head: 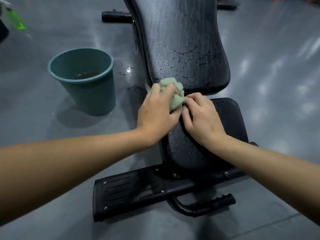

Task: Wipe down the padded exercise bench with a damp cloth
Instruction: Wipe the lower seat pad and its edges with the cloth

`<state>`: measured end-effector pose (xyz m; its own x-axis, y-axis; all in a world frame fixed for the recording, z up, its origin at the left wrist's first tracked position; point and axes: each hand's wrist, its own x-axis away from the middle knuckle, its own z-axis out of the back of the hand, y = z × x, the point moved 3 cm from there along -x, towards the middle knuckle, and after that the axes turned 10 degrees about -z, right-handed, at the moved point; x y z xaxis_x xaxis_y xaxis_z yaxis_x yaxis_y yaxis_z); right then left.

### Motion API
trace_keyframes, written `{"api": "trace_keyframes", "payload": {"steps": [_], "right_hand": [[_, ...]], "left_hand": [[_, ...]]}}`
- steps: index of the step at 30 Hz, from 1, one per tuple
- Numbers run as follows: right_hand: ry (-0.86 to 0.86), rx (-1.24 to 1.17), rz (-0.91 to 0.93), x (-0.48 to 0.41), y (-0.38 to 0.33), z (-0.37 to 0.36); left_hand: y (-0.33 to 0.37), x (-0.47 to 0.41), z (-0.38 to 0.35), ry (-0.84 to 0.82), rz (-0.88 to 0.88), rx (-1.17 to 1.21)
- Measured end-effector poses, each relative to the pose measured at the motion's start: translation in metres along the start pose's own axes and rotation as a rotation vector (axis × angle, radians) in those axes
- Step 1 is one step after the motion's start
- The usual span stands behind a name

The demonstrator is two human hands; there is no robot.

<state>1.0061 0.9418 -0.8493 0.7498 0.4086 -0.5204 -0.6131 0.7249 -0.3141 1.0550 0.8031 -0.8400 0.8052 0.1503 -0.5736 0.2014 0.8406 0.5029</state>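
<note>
The black padded bench runs up the middle of the view: a long back pad, wet with streaks and droplets, and a shorter seat pad below it. A crumpled pale green cloth lies over the gap between the two pads, near their left edge. My left hand grips the bunched cloth from the left. My right hand pinches the cloth's right side with curled fingers while resting on the seat pad.
A teal bucket with dark water in it stands on the grey floor left of the bench, with small puddles beside it. A green spray bottle is at the top left. The bench's black foot bar and handle lie below the seat.
</note>
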Motion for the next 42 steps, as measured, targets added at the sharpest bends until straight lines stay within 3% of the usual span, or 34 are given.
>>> {"api": "trace_keyframes", "payload": {"steps": [4, 10, 13, 21, 25, 28, 32, 38, 42], "right_hand": [[-0.04, -0.032, -0.016, 0.001, 0.002, 0.001], [-0.014, -0.053, -0.01, -0.001, 0.003, 0.0], [-0.009, -0.044, -0.001, -0.003, 0.002, 0.0], [-0.021, -0.044, -0.025, -0.002, 0.0, 0.002], [-0.131, -0.209, -0.141, -0.003, 0.007, 0.009], [-0.041, -0.401, -0.309, -0.003, 0.009, 0.02], [0.058, -0.28, -0.311, 0.008, 0.011, 0.031], [-0.046, -0.039, -0.163, 0.035, 0.017, 0.039], [-0.01, 0.073, -0.185, 0.035, 0.039, 0.043]], "left_hand": [[0.002, 0.019, -0.001, 0.032, -0.056, -0.021], [0.007, 0.09, 0.012, -0.062, -0.042, 0.372], [0.01, 0.118, 0.013, -0.149, -0.094, 0.435], [0.017, 0.077, 0.025, -0.162, -0.236, 0.336], [0.024, 0.031, 0.016, -0.143, -0.247, 0.139], [0.027, 0.011, 0.011, -0.169, -0.317, -0.013], [0.024, 0.0, 0.016, -0.234, -0.336, -0.124], [0.011, -0.004, 0.023, -0.239, -0.671, -0.296], [0.014, -0.013, 0.01, -0.239, -0.795, -0.291]]}}
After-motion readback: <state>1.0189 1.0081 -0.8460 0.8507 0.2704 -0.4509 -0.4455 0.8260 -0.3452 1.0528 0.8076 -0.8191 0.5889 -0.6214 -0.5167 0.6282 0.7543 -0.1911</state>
